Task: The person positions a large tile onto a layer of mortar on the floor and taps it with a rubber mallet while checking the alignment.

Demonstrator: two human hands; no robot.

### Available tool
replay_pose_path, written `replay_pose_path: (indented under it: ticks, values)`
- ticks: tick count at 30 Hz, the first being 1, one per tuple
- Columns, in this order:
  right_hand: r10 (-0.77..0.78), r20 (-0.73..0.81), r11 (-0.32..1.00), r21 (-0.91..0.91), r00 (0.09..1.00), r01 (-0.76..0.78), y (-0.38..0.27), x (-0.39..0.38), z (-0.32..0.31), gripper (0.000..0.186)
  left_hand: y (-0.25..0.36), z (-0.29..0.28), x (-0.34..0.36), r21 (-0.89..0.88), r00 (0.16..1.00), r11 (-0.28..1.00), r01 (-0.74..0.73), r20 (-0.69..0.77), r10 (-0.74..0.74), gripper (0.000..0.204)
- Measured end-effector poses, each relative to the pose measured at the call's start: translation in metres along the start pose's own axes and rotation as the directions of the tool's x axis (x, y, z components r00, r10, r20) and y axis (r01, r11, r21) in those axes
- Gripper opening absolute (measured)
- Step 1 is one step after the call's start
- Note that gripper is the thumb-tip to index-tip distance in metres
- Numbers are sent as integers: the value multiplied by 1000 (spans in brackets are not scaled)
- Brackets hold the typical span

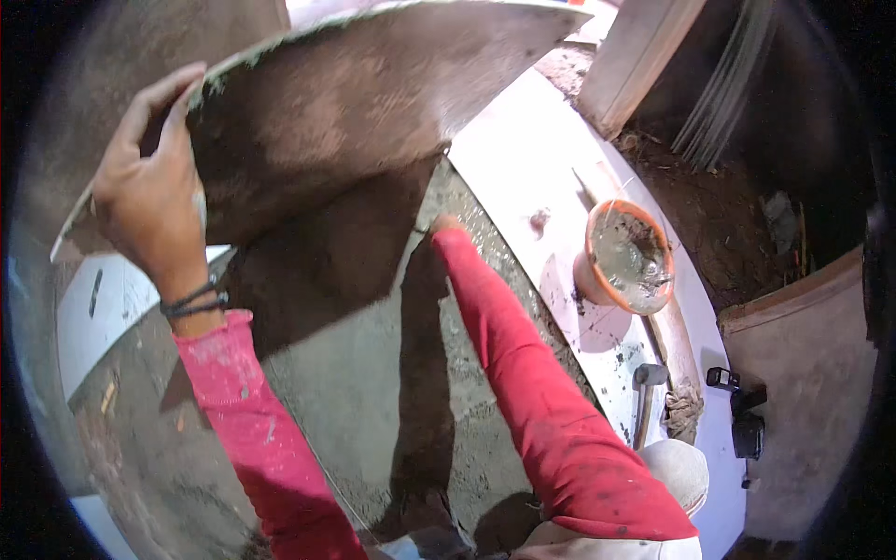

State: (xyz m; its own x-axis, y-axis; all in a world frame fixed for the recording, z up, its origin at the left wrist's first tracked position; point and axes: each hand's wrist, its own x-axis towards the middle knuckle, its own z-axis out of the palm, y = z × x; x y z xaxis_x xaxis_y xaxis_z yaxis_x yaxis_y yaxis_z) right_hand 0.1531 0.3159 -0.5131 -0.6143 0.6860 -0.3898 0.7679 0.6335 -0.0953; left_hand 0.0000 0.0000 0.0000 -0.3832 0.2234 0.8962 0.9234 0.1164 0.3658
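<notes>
A large flat slab (pixel 327 103), its facing side smeared with grey-brown mortar, stands tilted up in front of me. My left hand (pixel 154 177) is closed over its left edge, fingers hooked behind the rim. Only a little of my right hand (pixel 445 223) shows past the red sleeve, low by the slab's bottom right corner and over the mortar bed (pixel 345 373). Its fingers are hidden, and whether it holds anything is not visible. The slab casts a dark shadow across the bed.
To the right, bright white tiles (pixel 509 140) border the bed. On them stand an orange bucket (pixel 594 271) of wet mortar and a mallet (pixel 650 375), near a crumpled rag (pixel 684 411). A wooden post (pixel 644 56) rises at the far right. Another white tile (pixel 117 299) lies left.
</notes>
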Motion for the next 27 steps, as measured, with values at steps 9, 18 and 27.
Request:
replay_pose_path:
  ticks: [9,18,27]
  values:
    - [-172,-232,897,365,957,250,-214,-234,-8,24,6,-18,5,118,997,990,79,11,-80,13]
    - [-537,335,841,138,774,524,-76,-375,-42,28,22,-50,-30,200,889,890,-410,307,340,17]
    - [-41,-153,751,647,987,131,116,-587,-196,37,49,-89,-59,54,530,646,-761,625,573,19]
